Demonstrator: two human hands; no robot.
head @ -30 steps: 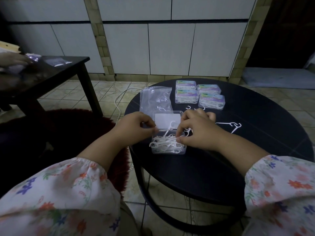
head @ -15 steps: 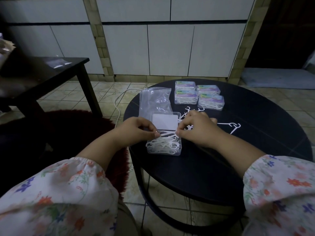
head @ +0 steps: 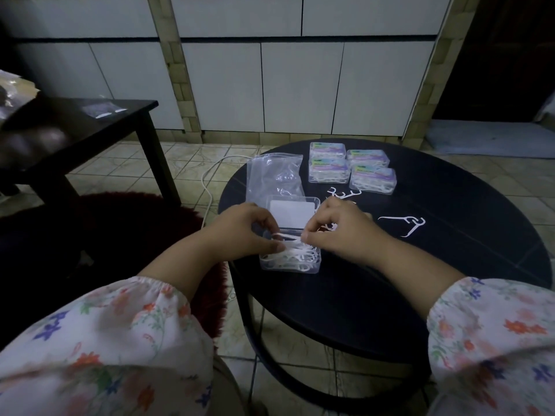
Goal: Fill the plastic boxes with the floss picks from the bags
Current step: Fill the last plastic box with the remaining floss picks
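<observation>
Both hands sit over the open clear plastic box near the front-left of the round black worktop. Left hand has fingers curled, pinching one end of a white floss pick just above the box; right hand pinches the other end w/ thumb & forefinger, other fingers curled. Box is partly filled w/ white picks; its lid lies open on the far side.

Vs. 1 s ago: the pick sticking up from the pile is gone; a pick now lies roughly level between the two hands, and the pile looks flatter. Box seems a bit nearer the worktop's left edge.

Empty clear bag lies just behind the lid. Four closed filled boxes sit grouped further back. Loose picks lie right of the right hand, more just behind it.
</observation>
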